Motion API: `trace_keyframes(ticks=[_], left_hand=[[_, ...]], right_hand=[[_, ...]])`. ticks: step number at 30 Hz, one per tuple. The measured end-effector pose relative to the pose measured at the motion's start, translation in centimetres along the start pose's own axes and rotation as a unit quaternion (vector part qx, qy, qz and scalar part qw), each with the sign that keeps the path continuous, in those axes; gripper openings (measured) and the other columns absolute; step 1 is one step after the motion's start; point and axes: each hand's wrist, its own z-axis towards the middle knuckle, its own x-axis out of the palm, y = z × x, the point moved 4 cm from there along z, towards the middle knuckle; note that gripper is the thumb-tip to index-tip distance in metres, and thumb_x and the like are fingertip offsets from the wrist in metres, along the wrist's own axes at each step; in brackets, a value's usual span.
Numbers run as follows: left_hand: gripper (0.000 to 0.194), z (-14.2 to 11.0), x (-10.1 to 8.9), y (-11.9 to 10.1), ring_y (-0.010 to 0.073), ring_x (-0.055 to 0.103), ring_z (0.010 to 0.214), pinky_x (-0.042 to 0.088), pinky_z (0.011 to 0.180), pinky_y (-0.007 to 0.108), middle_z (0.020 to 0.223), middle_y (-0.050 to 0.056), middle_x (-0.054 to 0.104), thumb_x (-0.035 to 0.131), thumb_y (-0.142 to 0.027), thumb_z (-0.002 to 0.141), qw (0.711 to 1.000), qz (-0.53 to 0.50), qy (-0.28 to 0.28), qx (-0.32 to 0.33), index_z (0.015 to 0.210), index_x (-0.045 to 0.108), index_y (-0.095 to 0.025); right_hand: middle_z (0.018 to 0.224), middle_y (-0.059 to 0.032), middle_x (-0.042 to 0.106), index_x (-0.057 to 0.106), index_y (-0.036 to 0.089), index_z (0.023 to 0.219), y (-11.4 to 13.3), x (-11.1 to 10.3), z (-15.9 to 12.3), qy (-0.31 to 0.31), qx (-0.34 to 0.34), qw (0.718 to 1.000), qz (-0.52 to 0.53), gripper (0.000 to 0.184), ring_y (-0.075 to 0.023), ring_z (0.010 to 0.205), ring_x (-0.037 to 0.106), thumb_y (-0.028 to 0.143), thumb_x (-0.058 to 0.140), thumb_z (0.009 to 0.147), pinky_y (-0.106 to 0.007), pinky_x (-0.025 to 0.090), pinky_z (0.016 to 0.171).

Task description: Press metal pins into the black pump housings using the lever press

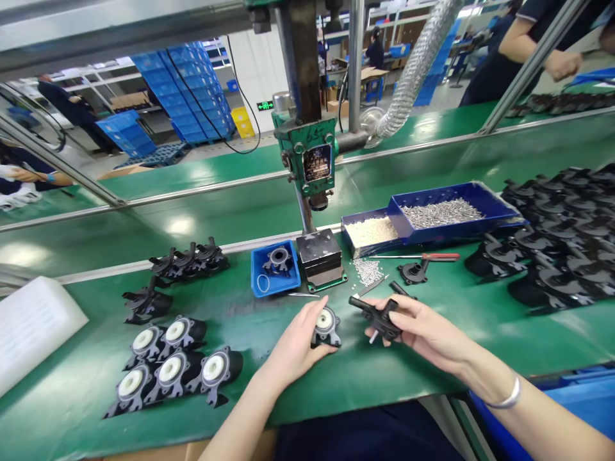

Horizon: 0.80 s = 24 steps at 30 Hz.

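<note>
My left hand (pixel 300 342) wraps its fingers and thumb around a black motor housing (pixel 328 326) with a round white insert on top. It rests on the green bench in front of the press block. Held up to its right, a black pump cover with pipe stubs (pixel 382 317) is in the grip of my right hand (pixel 423 330). A short bright metal pin (pixel 373 337) shows below this cover; how it is held is hidden. Behind my right hand lies another black cover (pixel 413 272), beside small pale rings (pixel 368 272) and a red-handled screwdriver (pixel 441 257).
A green press (pixel 307 153) stands over a metal block (pixel 319 253). Blue bins hold metal pins (pixel 442 212), pale small parts (pixel 369 230) and a housing (pixel 278 259). Housings with white inserts (pixel 172 369) stand left; many black assemblies (pixel 567 237) fill the right. White foam (pixel 38 326) lies far left.
</note>
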Motion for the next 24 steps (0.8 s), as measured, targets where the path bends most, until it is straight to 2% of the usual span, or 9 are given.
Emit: trace_keyframes(ticks=[4,9,13,15,18,21,24], left_hand=[[0.094,1.2,3.0,0.0,0.0321,0.044,0.140,0.034,0.118,0.053,0.150,0.013,0.046,0.081,-0.030,0.077,0.994,-0.091,-0.053,-0.018,0.155,0.029,-0.030],[0.103,1.2,4.3,1.0,0.0301,0.044,0.141,0.037,0.117,0.049,0.154,0.012,0.043,0.083,-0.026,0.075,0.981,-0.183,-0.034,-0.046,0.156,0.020,-0.030],[0.108,0.9,4.5,2.0,0.0286,0.047,0.140,0.041,0.116,0.046,0.154,0.011,0.043,0.084,-0.028,0.075,0.974,-0.215,-0.053,-0.058,0.157,0.014,-0.031],[0.109,0.8,4.7,2.2,0.0287,0.046,0.141,0.041,0.117,0.047,0.155,0.011,0.043,0.084,-0.028,0.075,0.974,-0.211,-0.056,-0.061,0.158,0.013,-0.032],[0.108,0.8,4.8,2.1,0.0297,0.045,0.141,0.040,0.117,0.049,0.157,0.009,0.040,0.084,-0.028,0.076,0.979,-0.182,-0.061,-0.061,0.157,0.014,-0.034],[0.109,0.7,4.7,1.9,0.0295,0.050,0.137,0.044,0.114,0.050,0.151,0.009,0.048,0.084,-0.027,0.076,0.986,-0.148,-0.061,-0.054,0.157,0.012,-0.036],[0.113,0.6,4.7,1.7,0.0275,0.059,0.127,0.049,0.108,0.049,0.142,0.008,0.056,0.083,-0.025,0.077,0.989,-0.133,-0.064,-0.030,0.157,0.005,-0.038]], right_hand=[[0.142,-0.0094,0.057,0.064,0.017,0.087,1.5,0.8,2.6,-0.055,-0.066,0.995,-0.054,0.023,-0.0188,0.098,0.068,0.032,0.081,0.079,-0.026,0.054,0.069],[0.138,-0.0080,0.057,0.061,0.018,0.080,1.3,2.2,5.6,-0.054,-0.079,0.991,-0.090,0.030,-0.0162,0.089,0.065,0.036,0.084,0.074,-0.022,0.049,0.055],[0.135,-0.0066,0.054,0.062,0.019,0.082,0.3,2.7,6.7,-0.052,-0.071,0.989,-0.122,0.029,-0.0095,0.074,0.060,0.038,0.083,0.075,-0.020,0.041,0.048],[0.130,-0.0069,0.053,0.062,0.019,0.082,0.2,2.8,6.9,-0.058,-0.086,0.983,-0.150,0.027,-0.0114,0.079,0.060,0.038,0.081,0.077,-0.022,0.046,0.054],[0.127,-0.0087,0.051,0.064,0.020,0.083,0.5,3.3,6.4,-0.057,-0.137,0.961,-0.234,0.021,-0.0221,0.112,0.058,0.035,0.079,0.080,-0.032,0.053,0.083],[0.133,-0.0093,0.045,0.066,0.023,0.090,0.9,4.2,5.2,-0.040,-0.189,0.912,-0.361,0.013,-0.0272,0.135,0.042,0.031,0.075,0.085,-0.039,0.046,0.103],[0.135,-0.0083,0.042,0.063,0.026,0.097,0.8,4.6,4.3,-0.036,-0.220,0.868,-0.444,0.012,-0.0263,0.139,0.037,0.029,0.070,0.089,-0.041,0.039,0.111]])
